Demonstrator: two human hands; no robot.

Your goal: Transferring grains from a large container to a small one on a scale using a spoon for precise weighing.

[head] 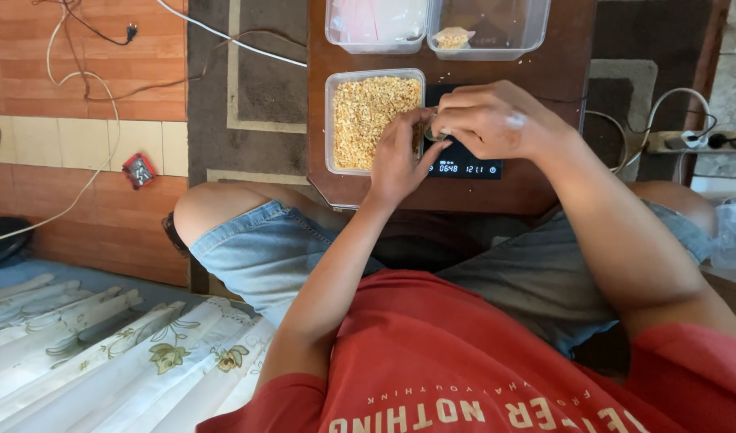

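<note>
I sit cross-legged at a low brown wooden table [544,80]. My left hand [398,156] and my right hand [496,120] meet over a black digital scale [468,167] with a lit display. Together they pinch a small clear object [432,132], partly hidden by the fingers; its kind is hard to tell. Just left of the hands stands a clear plastic tub [332,120] filled with yellowish grain-like bits [372,112].
Two more clear tubs sit at the table's far edge, one [376,24] with pale contents, one [496,28] holding a small filled packet [453,37]. A power strip [689,140] with cables lies right. A red gadget [138,170] and wires lie on the floor left.
</note>
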